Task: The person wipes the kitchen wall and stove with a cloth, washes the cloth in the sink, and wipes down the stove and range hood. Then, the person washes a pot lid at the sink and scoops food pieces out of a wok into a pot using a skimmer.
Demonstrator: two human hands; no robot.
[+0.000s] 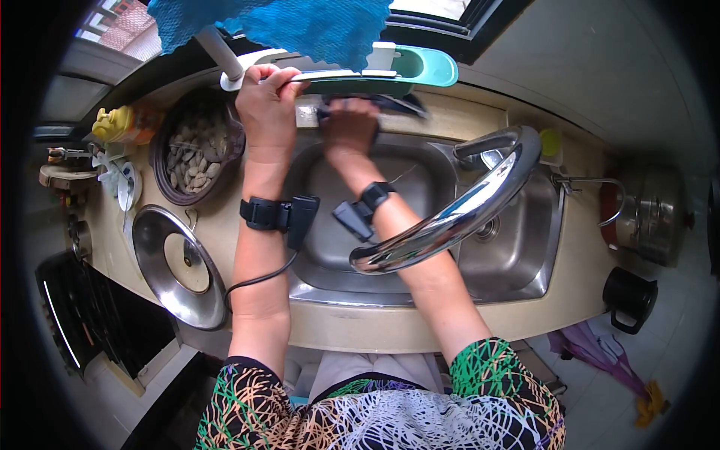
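Observation:
My left hand is closed on the front edge of a teal and white rack at the back of the counter. Under and in front of that rack, my right hand presses a dark cloth against the ledge behind the sink; motion smears both hand and cloth. A blue cloth hangs over a pale bar above the rack. Below my forearms lies the double steel sink, and its curved chrome faucet arches across my right forearm.
On the left stand a dark pot holding pale stones, a yellow-capped bottle and a steel lid. To the right are a glass-like pot and a black mug. A thin metal spout rises beside the sink.

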